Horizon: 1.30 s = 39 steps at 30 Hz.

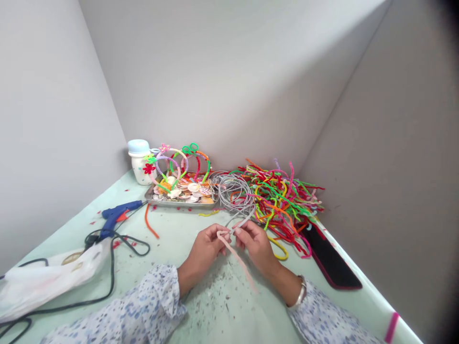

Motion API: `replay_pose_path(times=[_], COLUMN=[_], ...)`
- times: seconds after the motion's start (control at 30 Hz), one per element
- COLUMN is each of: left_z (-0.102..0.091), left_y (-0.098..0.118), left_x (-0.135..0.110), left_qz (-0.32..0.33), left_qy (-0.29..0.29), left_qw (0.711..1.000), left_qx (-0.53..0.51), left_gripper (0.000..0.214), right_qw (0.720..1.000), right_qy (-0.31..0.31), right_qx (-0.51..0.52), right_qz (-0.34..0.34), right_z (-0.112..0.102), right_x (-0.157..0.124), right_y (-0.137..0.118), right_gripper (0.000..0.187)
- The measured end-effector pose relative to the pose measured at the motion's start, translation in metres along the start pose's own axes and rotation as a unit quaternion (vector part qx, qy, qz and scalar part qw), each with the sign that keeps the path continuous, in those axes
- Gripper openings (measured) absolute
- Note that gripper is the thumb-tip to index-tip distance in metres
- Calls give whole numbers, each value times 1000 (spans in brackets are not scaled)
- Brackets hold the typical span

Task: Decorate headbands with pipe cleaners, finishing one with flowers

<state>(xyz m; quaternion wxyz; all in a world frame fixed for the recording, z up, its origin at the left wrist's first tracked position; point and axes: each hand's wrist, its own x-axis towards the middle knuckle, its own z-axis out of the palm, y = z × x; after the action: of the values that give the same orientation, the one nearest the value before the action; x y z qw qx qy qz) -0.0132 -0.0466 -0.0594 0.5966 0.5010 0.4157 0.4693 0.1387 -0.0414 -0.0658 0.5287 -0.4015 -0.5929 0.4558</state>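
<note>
My left hand (205, 249) pinches a pale pink pipe cleaner (239, 263), bent near its top, with its long end hanging down toward me. Close beside it, my right hand (258, 247) is closed with thumb and finger around a grey cord (246, 219). That cord runs back to a loose grey coil (234, 191) behind my hands. Pipe cleaner and cord meet between my fingertips; whether they are joined there is hidden.
A pile of colourful pipe cleaners (283, 196) lies behind right, by a dark flat case (332, 258). Decorated headbands stand on a metal tray (182, 204) of shells, near a white jar (139, 162). Left are a blue glue gun (116, 214), its cord and a plastic bag (53, 282).
</note>
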Motion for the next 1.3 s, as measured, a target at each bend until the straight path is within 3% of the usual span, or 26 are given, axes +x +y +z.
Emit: replay_pose_path(times=[0.23, 0.5, 0.8, 1.3], left_z=[1, 4, 2, -2], left_y=[2, 8, 4, 6], left_x=[-1, -7, -4, -7], left_qz=[28, 45, 39, 73], left_qy=[28, 2, 15, 1], left_qw=[999, 998, 997, 992], left_qx=[4, 42, 68, 101], left_gripper=[21, 16, 8, 15], right_qw=[1000, 997, 999, 998], right_qy=[21, 25, 7, -30], right_qx=[0, 57, 23, 42], right_qz=[2, 36, 39, 27], right_z=[0, 2, 0, 1], right_x=[0, 1, 0, 0], right_y=[-1, -4, 1, 7], right_gripper=[17, 16, 18, 22])
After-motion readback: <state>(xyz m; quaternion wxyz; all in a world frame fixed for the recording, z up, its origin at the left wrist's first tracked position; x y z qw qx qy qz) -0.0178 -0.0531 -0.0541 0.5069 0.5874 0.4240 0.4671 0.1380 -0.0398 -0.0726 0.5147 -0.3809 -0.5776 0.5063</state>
